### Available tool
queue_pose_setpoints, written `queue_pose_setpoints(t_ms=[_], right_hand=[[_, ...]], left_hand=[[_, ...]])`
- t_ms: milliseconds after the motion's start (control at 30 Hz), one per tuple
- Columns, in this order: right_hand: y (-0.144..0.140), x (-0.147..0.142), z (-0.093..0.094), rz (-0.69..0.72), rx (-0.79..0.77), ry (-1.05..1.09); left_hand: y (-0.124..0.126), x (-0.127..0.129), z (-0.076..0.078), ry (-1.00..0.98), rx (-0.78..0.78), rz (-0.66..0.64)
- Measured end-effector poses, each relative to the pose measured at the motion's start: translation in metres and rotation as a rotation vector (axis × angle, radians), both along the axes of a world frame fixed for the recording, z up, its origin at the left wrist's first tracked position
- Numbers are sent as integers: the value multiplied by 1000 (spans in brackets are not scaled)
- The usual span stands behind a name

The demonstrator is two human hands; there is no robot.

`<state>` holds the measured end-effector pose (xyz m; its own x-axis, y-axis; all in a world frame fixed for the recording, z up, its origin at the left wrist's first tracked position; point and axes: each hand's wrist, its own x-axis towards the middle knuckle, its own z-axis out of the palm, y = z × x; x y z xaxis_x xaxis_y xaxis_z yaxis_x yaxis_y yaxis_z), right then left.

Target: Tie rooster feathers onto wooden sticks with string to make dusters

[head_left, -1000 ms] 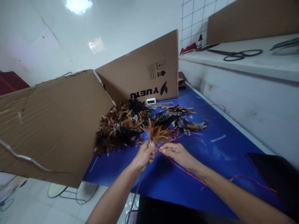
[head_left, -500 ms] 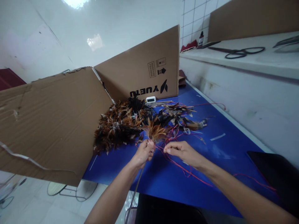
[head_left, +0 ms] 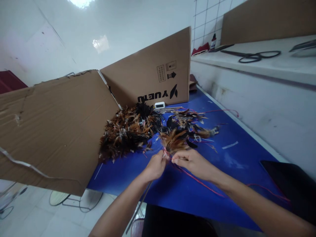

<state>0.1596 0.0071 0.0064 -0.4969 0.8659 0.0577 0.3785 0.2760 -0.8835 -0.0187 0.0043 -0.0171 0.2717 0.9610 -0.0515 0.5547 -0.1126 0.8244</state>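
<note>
Fingers of left hand (head_left: 156, 165) pinch feather bundle (head_left: 174, 141) base; right hand (head_left: 190, 161) grips red thread (head_left: 197, 179), mid-wrap. Next probably needs thread kept taut.

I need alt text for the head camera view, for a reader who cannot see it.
Two bare hands, the left hand and right hand, meet at the base of a brown feather bunch with red thread, over a blue table. A feather pile lies before cardboard boxes.
</note>
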Motion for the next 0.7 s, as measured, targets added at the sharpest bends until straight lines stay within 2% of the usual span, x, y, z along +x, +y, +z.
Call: queue_pose_setpoints(t_ms=[100, 200, 300, 367, 467, 533, 633, 700], right_hand=[[5, -4, 11, 55, 118, -127], [11, -9, 31, 150, 308, -281], [19, -15, 55, 252, 461, -431], [28, -18, 68, 323, 490, -511], [47, -16, 76, 472, 425, -488], [62, -12, 72, 557, 325, -387], [78, -3, 51, 598, 112, -220], [80, 3, 31, 541, -44, -92]], left_hand=[[-4, 2, 1, 106, 102, -51], [-10, 7, 5, 112, 173, -62], [-15, 11, 14, 81, 196, -85], [-18, 12, 21, 61, 168, -106], [-26, 12, 32, 44, 118, -130], [-32, 10, 38, 59, 108, -163], [-39, 8, 43, 43, 91, -145], [-40, 6, 44, -50, 29, -110]])
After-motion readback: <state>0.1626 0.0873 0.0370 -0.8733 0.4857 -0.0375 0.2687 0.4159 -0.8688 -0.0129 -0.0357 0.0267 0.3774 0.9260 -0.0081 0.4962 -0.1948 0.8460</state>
